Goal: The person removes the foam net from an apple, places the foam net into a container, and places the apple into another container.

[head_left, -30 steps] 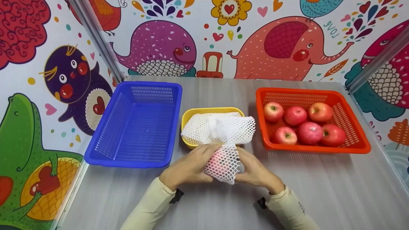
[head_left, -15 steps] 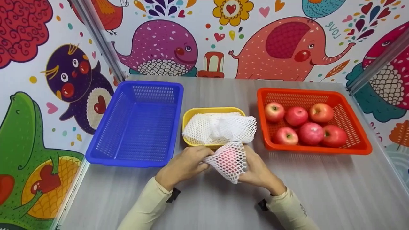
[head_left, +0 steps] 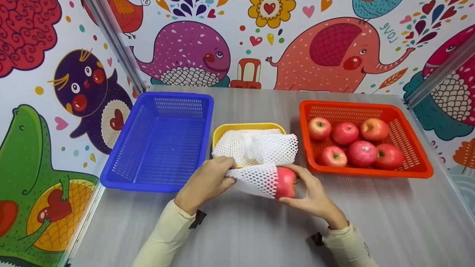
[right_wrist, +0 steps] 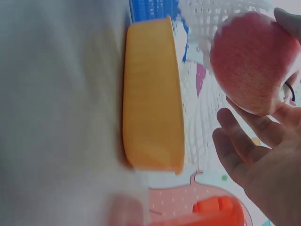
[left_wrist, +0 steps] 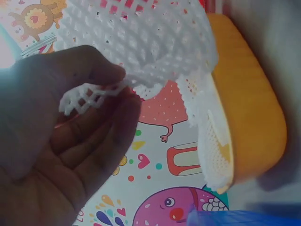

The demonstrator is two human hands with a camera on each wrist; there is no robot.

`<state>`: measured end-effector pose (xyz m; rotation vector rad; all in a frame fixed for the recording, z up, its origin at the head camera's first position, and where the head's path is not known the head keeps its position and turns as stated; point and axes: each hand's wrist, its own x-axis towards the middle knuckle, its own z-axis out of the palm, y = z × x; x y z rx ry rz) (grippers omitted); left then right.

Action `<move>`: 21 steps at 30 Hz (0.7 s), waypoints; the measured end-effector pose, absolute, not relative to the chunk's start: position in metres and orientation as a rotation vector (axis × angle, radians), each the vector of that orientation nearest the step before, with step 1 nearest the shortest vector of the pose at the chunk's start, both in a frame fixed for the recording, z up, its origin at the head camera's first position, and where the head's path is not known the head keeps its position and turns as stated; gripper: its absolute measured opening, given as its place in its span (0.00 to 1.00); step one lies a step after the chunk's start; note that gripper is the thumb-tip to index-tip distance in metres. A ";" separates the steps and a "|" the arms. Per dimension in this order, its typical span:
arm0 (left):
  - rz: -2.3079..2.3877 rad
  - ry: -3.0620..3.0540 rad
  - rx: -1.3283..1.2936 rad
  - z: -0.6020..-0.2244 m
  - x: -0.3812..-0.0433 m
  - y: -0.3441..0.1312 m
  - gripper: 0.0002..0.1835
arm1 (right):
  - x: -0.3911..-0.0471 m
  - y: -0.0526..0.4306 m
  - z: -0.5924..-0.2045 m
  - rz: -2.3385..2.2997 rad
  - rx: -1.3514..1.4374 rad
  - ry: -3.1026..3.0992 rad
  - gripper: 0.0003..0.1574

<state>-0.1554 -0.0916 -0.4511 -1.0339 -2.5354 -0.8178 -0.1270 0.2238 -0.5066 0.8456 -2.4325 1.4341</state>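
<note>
Between the two hands, above the table, a red apple (head_left: 286,183) sits partly inside a white foam fruit net (head_left: 256,180). My left hand (head_left: 206,182) pinches the net's narrow left end between thumb and fingers, seen closely in the left wrist view at the foam mesh (left_wrist: 141,42). The apple's stem end sticks out of the net to the right. Around that bare part my right hand (head_left: 313,194) curls its thumb and fingers; in the right wrist view they touch the apple (right_wrist: 254,61). Just behind, more foam nets (head_left: 272,148) lie in a yellow basket (head_left: 252,125).
A blue basket (head_left: 159,152) stands on the left, with nothing seen inside. On the right, an orange-red basket (head_left: 412,159) holds several apples (head_left: 362,153). Cartoon-printed walls (head_left: 245,44) enclose the grey table (head_left: 256,233) at the back and sides.
The apple, earlier covered by the net, now shows its stem end at the right. My right hand has moved right and my left hand slightly left, stretching the net sideways.
</note>
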 end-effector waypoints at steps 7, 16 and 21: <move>-0.660 -2.535 -0.948 -0.430 -0.170 -0.086 0.09 | -0.112 0.247 -0.501 1.375 0.712 -2.472 0.54; -0.484 -2.634 -0.832 -0.397 -0.211 -0.077 0.08 | -0.090 0.258 -0.462 1.372 0.583 -2.448 0.51; -0.334 -2.701 -0.762 -0.392 -0.225 -0.073 0.08 | -0.085 0.260 -0.455 1.342 0.581 -2.460 0.50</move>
